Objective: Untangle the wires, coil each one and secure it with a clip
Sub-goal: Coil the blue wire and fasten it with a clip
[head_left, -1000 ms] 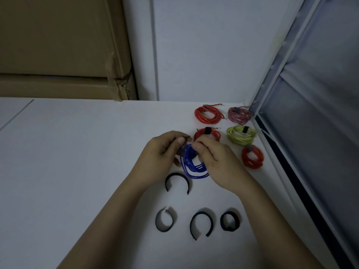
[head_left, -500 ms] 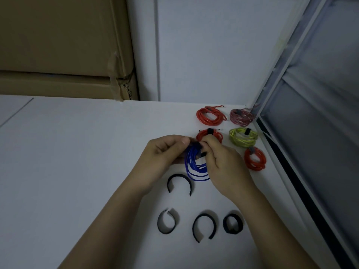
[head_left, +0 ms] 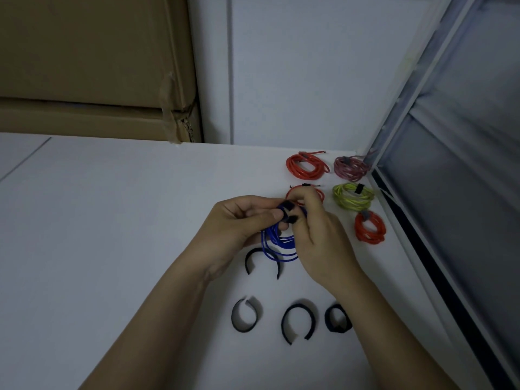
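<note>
A coiled blue wire (head_left: 278,244) hangs between my two hands above the white table (head_left: 112,235). My left hand (head_left: 239,223) pinches the top of the coil. My right hand (head_left: 315,235) pinches a black clip strap (head_left: 288,211) wrapped around the coil's top. Several black clip straps lie on the table below: one open arc (head_left: 249,263) just under the coil, and a row of three (head_left: 244,316), (head_left: 298,320), (head_left: 337,318) nearer me. Coiled, clipped wires lie at the right: red (head_left: 305,166), pink (head_left: 350,168), yellow-green (head_left: 353,195), orange-red (head_left: 369,228), and another red (head_left: 319,192) partly hidden behind my right hand.
A cardboard box (head_left: 92,66) stands at the table's back left against the white wall. A window frame (head_left: 416,220) runs along the table's right edge.
The black clip strap has come into view around the top of the blue coil, between my fingertips. Both hands stay in place, and the coil hangs a little straighter.
</note>
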The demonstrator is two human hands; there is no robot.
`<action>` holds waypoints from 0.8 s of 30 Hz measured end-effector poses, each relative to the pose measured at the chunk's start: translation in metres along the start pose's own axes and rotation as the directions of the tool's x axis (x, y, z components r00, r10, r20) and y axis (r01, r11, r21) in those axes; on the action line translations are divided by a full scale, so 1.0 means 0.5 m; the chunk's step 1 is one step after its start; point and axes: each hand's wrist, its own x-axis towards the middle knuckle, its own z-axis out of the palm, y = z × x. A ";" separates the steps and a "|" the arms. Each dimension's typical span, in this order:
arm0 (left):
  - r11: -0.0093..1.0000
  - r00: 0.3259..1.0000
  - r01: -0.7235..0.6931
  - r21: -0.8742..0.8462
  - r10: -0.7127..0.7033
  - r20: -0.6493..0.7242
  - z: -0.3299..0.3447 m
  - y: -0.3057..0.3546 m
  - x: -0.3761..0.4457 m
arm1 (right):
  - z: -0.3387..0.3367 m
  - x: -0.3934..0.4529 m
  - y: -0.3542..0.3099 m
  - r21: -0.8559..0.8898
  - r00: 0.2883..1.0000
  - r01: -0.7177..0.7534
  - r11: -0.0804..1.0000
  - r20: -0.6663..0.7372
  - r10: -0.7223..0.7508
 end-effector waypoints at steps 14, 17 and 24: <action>0.991 1.000 -0.010 -0.134 0.013 0.023 0.008 0.006 -0.005 | -0.002 0.006 0.015 0.268 0.975 0.217 0.939 -0.108 -0.195; 0.984 0.998 0.010 -0.180 0.001 0.060 0.005 0.006 -0.007 | -0.002 0.005 0.017 0.241 0.974 0.222 0.945 -0.107 -0.202; 0.997 1.000 -0.011 -0.080 0.012 0.008 0.003 0.008 -0.007 | 0.003 0.002 0.020 0.021 0.938 0.287 0.958 -0.208 -0.277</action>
